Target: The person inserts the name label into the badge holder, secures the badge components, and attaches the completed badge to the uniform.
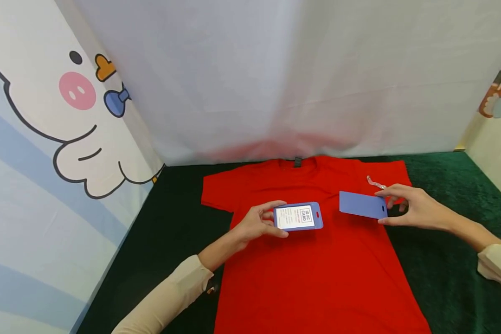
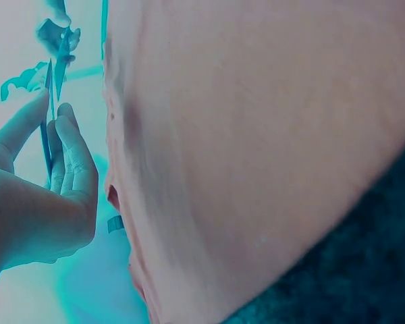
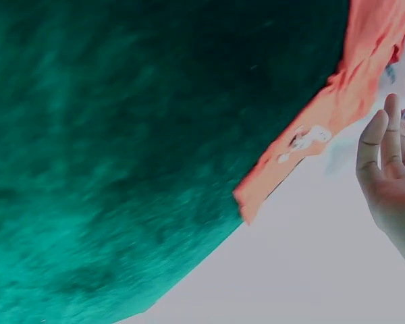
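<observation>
Nearest, cream fabric sleeves (image 1: 171, 292) on both forearms; red cotton T-shirt (image 1: 317, 269) laid flat on dark green velvety surface (image 1: 438, 174), its lower part running past the view's near edge. Left hand (image 1: 256, 226) has thumb and fingers clamped on the left end of a blue rectangular plastic badge holder (image 1: 319, 222), a white printed card (image 1: 292, 217) reading "ID/IC CARD" in it, face up, slot at right end. Holder is raised over the shirt's chest, shadow below. Right hand (image 1: 415, 208) pinches the slotted right end of a plain blue flat rectangular panel (image 1: 361, 204), thumb on near edge, finger on far edge; panel also raised over shirt, right of holder, gap between them in head view. Just past right hand, small clear plastic strap (image 1: 373, 183) lies on the shirt sleeve toward the surface's back right corner. Shirt collar with dark tag (image 1: 298, 162) near surface's back edge. Behind that edge, white cloth backdrop (image 1: 250, 83); along left edge, cartoon-printed panel (image 1: 37, 93)
</observation>
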